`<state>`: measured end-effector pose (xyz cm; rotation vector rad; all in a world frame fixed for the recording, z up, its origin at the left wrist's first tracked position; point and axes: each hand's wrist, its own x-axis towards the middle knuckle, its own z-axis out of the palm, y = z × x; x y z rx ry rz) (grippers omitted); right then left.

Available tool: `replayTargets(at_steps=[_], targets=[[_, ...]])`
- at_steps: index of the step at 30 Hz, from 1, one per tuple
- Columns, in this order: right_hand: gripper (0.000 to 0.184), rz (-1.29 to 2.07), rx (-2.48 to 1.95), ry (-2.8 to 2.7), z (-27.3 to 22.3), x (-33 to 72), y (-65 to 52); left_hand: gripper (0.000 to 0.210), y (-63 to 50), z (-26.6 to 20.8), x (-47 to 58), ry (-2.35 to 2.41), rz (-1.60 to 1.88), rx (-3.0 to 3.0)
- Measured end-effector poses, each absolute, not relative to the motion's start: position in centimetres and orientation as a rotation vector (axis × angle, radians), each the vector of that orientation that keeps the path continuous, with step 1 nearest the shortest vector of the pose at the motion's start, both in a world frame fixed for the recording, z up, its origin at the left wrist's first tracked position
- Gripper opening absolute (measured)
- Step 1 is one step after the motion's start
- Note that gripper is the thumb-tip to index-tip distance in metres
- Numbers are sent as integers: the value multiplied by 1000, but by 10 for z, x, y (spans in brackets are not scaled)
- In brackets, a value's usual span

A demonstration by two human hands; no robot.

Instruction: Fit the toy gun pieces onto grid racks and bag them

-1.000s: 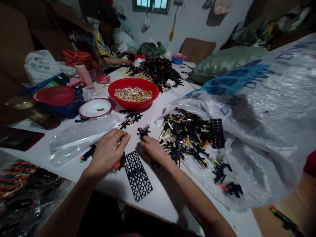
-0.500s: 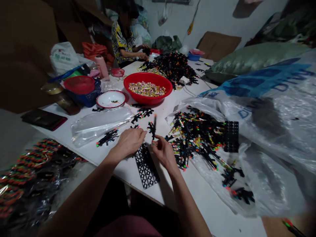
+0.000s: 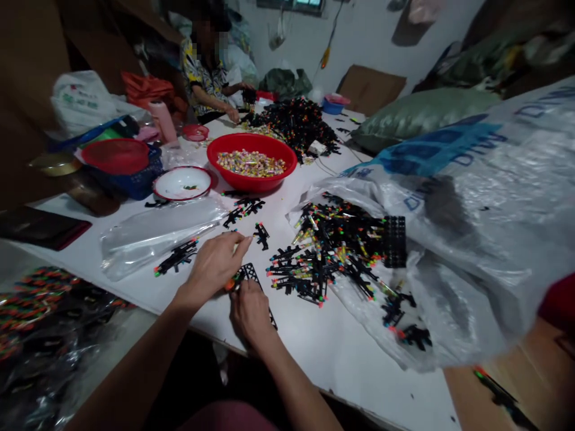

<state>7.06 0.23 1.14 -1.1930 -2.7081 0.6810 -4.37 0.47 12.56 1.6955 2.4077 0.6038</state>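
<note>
My left hand (image 3: 218,260) is closed, its fingers curled down over the near edge of the table; what lies beneath its fingers is hidden. Close below it, my right hand (image 3: 251,308) is closed on a small black toy gun, mostly covered, with an orange tip (image 3: 230,284) showing between the hands. Partly under my right hand lies a black perforated plastic rack (image 3: 250,272). A single black toy gun (image 3: 262,236) rests just beyond my left fingertips. To the left are several toy guns (image 3: 177,257) lying together.
A pile of toy guns with candy-filled tubes (image 3: 336,239) spills from a large clear plastic bag (image 3: 449,293) at right. Behind stand a red basin (image 3: 251,181) of small wrapped pieces and a white dish (image 3: 175,183). Across the table, a person (image 3: 209,90) handles black pieces.
My right hand has moved left and down with the toy gun, over the rack beside my left hand. The single toy gun is left on the table. The view has shifted right.
</note>
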Motion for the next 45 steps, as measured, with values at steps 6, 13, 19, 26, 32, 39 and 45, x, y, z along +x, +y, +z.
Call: replayTargets(at_steps=[6,13,19,26,32,39,45], targets=[[19,859,-743,-2793,16,89,63,41,4,117,-38,2431,579,1879],[22,97,-1070,-2766,49,108,210,40,11,122,-38,2352,674,1752],[16,171,-649,-2881,44,108,161,34,6,120,-48,2240,1122,1589],[21,332,-1139,-2883,31,104,104,48,16,102,-38,2326,803,1637],[25,615,-1479,-2626,47,89,102,55,19,104,-37,2376,821,1471],[20,1191,-1016,-2019,6,121,28,54,19,101,-36,2353,902,1497],[13,1111,-1090,-2045,-16,97,6,53,18,96,-38,2362,971,1517]])
